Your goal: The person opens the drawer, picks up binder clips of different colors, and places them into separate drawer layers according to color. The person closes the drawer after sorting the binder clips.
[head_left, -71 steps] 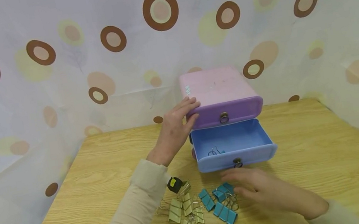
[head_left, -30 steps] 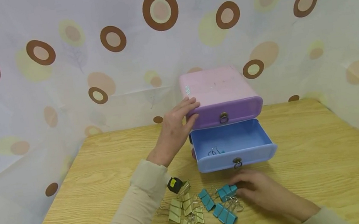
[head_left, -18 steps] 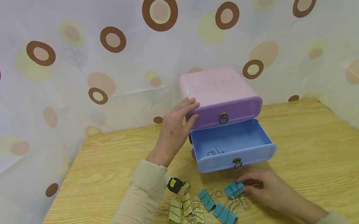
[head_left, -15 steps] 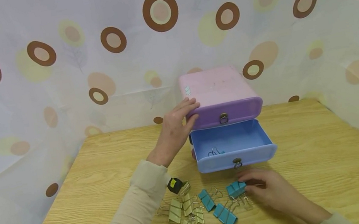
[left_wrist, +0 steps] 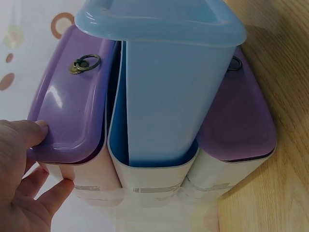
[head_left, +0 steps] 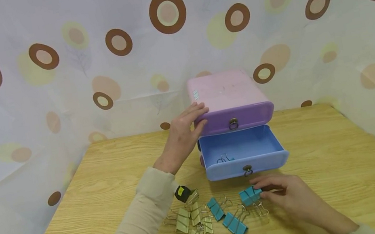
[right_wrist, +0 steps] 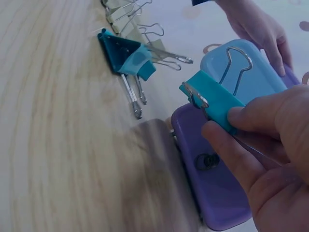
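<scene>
Watching from my end, I see the right hand (head_left: 295,194) pinching a turquoise metal binder clip (head_left: 250,196) with silver wire handles between thumb and fingers. That clip is just in front of the stacked drawers; from here I can't tell whether it touches the table (head_left: 116,177). The left hand (head_left: 180,132) is well apart from the right, clasping the front left corner of the top tier: its thumb lies on the glossy purple plastic drawer front (head_left: 218,122) and its fingers on the pale pink plastic case (head_left: 227,90).

Directly below, I see a light blue plastic drawer (head_left: 246,165) pulled out, with a metal ring pull on its face. Inside it, near the front left, wire handles and a bit of turquoise from another clip (head_left: 224,158) show; the rest is hidden. My left wrist view shows a second purple plastic drawer (left_wrist: 236,116) at the bottom, pushed in.

Near the held clip, two more turquoise binder clips (head_left: 235,226) lie on the light wood-grain table. Left of them I make out a cluster of pale gold binder clips (head_left: 183,220), and just behind those a small black object with a yellow patch (head_left: 183,193). At the back hangs a white sheet printed with brown rings (head_left: 130,81).
</scene>
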Action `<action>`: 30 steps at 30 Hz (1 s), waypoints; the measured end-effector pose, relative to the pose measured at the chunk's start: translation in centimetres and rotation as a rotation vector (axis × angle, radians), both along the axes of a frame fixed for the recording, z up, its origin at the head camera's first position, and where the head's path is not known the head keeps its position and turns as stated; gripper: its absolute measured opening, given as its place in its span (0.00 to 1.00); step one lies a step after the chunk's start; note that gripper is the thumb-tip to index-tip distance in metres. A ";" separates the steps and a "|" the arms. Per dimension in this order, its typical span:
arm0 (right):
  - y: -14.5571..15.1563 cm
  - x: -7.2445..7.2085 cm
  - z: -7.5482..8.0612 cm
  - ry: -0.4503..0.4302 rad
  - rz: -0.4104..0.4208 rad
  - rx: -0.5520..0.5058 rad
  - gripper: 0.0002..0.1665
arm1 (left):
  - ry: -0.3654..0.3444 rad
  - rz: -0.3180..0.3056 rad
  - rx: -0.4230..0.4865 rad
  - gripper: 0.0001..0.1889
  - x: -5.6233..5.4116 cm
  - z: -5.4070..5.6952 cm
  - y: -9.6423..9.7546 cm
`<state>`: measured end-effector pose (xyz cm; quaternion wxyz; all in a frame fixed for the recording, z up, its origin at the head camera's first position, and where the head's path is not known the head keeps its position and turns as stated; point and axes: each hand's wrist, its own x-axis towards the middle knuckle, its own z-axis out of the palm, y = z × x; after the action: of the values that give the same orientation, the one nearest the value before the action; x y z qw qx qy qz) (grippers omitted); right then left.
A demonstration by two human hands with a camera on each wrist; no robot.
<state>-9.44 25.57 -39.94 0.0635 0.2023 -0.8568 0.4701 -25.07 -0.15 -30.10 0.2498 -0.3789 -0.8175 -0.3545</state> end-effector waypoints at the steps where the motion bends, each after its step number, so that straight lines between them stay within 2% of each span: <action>1: 0.0 0.0 0.1 0.004 0.007 -0.004 0.11 | 0.000 0.001 0.000 0.17 0.0 0.0 0.0; 9: -0.2 0.1 1.7 0.013 0.067 -0.062 0.11 | -0.010 0.001 0.006 0.17 -0.1 -0.2 0.0; 17: -0.6 0.0 4.0 0.087 0.122 -0.117 0.14 | -0.001 0.002 0.004 0.18 -0.1 -0.1 0.1; 25: -0.8 -0.5 6.6 0.142 0.081 -0.098 0.15 | -0.004 0.002 0.010 0.18 -0.1 -0.1 0.0; 30: -0.8 -1.4 8.0 0.183 0.039 -0.085 0.15 | -0.008 0.004 0.006 0.18 0.0 -0.1 0.0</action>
<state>-10.85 24.73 -31.90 0.1409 0.2581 -0.8227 0.4866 -25.08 -0.13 -30.15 0.2483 -0.3753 -0.8182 -0.3579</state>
